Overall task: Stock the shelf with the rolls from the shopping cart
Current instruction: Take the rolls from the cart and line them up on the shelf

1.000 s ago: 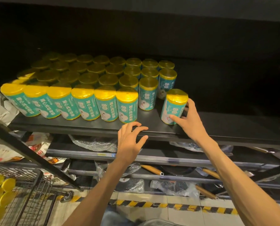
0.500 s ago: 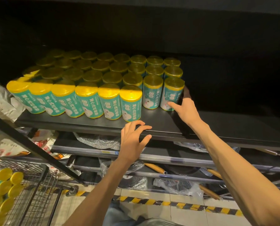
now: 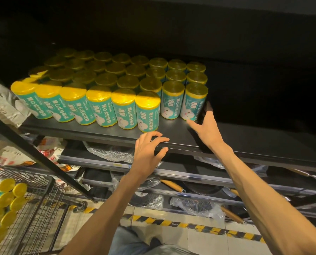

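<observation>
Several teal rolls with yellow tops stand upright in rows on the black shelf [image 3: 245,142]. The rightmost front roll [image 3: 194,103] stands flush beside its neighbour [image 3: 172,102]. My right hand [image 3: 206,129] is just right of and below that roll, fingers spread and straight, thumb tip near the roll's base, holding nothing. My left hand [image 3: 150,150] rests on the shelf's front edge with loosely bent fingers, below the front-row roll [image 3: 147,112]. More rolls [image 3: 4,201] lie in the wire shopping cart [image 3: 37,205] at the lower left.
The right half of the shelf is bare and dark. A slanted black frame bar [image 3: 37,157] runs between the cart and the shelf. Lower shelves hold wrapped pans with wooden handles [image 3: 173,185]. Yellow-black hazard tape [image 3: 199,226] marks the tiled floor.
My right hand pushed the roll back and left into line with the others, then let go and drew back slightly. My left hand stayed on the shelf edge.
</observation>
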